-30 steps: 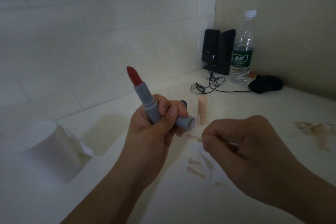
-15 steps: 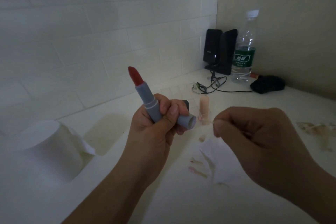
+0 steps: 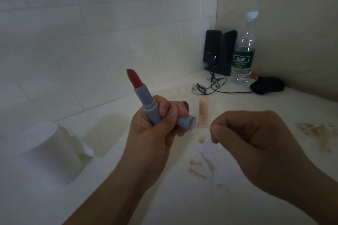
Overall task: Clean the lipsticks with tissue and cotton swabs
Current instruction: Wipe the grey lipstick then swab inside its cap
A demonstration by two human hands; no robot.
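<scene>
Lipstick (image 3: 146,101) slants through left hand (image 3: 155,133) grip, red tip above.

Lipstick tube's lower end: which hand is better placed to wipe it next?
The right hand. It already pinches the cotton swab, whose tip sits beside the lower end of the lipstick. The left hand is busy gripping that tube.

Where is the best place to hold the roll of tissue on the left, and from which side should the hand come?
Grip the tissue roll around its curved side wall, coming from the right, where the loose sheet hangs. It stands on end with its flat top up, so a hand could probably wrap round it.
</scene>
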